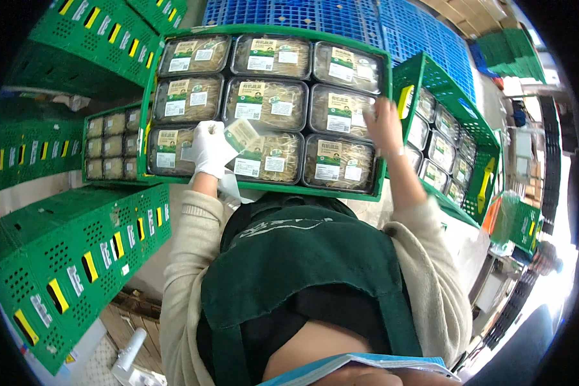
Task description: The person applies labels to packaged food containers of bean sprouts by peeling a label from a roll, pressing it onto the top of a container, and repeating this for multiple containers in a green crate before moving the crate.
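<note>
My left hand, in a white glove, grips a strip of printed labels above the front row of packs. Pale backing paper hangs below that hand. My right hand is bare and blurred by motion, over the right rim of a green plastic crate. Its fingertips are at the right end of a labelled pack; whether they touch it, I cannot tell. Black trays under clear film fill the crate in three rows, holding pale strands like sprouts. Each visible pack, such as the centre one, bears labels.
Another green crate of packs stands at right, and one more at left. Stacked green crates line the left side. Blue plastic pallets lie beyond. A person's hand shows at far right.
</note>
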### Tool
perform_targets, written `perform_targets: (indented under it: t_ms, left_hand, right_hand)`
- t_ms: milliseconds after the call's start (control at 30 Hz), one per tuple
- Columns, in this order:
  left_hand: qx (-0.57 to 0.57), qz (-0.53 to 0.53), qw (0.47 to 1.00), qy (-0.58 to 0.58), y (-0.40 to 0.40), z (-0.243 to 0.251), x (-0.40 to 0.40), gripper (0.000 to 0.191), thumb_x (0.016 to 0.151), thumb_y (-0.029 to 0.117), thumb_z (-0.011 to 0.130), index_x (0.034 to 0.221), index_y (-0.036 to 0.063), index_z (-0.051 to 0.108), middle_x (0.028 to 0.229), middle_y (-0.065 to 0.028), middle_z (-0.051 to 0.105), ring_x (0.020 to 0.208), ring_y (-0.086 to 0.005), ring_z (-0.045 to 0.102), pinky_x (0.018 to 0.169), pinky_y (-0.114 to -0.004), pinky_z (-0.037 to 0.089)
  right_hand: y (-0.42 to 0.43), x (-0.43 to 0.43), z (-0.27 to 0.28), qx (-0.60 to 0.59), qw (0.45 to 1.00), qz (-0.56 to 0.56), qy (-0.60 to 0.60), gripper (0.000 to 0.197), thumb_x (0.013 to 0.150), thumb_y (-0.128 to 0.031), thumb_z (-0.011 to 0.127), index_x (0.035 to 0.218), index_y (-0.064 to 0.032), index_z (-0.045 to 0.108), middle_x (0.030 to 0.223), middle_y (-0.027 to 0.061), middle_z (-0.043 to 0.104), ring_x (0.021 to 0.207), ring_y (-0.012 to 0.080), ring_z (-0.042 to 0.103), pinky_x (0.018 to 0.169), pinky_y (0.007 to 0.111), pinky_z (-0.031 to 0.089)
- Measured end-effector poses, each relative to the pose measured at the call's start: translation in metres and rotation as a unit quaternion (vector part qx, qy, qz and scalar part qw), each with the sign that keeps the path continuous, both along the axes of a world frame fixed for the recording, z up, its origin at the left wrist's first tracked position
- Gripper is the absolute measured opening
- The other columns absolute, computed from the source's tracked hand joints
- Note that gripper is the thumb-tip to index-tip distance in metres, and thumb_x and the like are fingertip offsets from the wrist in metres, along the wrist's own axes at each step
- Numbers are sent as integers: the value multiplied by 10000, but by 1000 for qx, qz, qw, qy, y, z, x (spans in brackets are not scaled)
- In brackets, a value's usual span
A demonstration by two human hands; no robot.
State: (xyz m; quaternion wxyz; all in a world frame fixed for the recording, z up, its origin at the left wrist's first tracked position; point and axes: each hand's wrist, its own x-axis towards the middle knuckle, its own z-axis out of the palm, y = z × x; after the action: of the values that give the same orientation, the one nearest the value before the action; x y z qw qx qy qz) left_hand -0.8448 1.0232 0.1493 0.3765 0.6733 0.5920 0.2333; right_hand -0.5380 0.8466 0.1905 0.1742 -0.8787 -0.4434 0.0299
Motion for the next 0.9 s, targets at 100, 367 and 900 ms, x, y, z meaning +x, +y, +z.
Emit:
perform_targets:
  t_ms: [100,367,900]
  left_hand:
    - [65,-66,971,220,-4,-1,25,352,803,381,439,863,40,501,850,-157,575,827,-317,558,695,-388,439]
    - [103,-294,881,357,16,11,27,392,790,442,443,976,98,469,840,-171,586,819,-357,561,669,-421,447]
    - [239,-152,959,29,-40,128,21,285,831,286,515,680,47,480,496,-64,499,354,-140,466,328,-278,347]
  right_hand:
    - [-59,-34,-23,-92,992,-85,12,379,749,-255,540,990,22,447,975,232,499,921,343,497,788,404,414]
    - [-16,-46,-50,-117,945,-302,-41,391,757,-327,504,940,19,503,998,226,502,904,322,523,779,340,440]
    - [-32,-46,24,-18,991,-119,60,302,777,-347,458,793,-49,506,688,183,573,674,358,560,626,444,448]
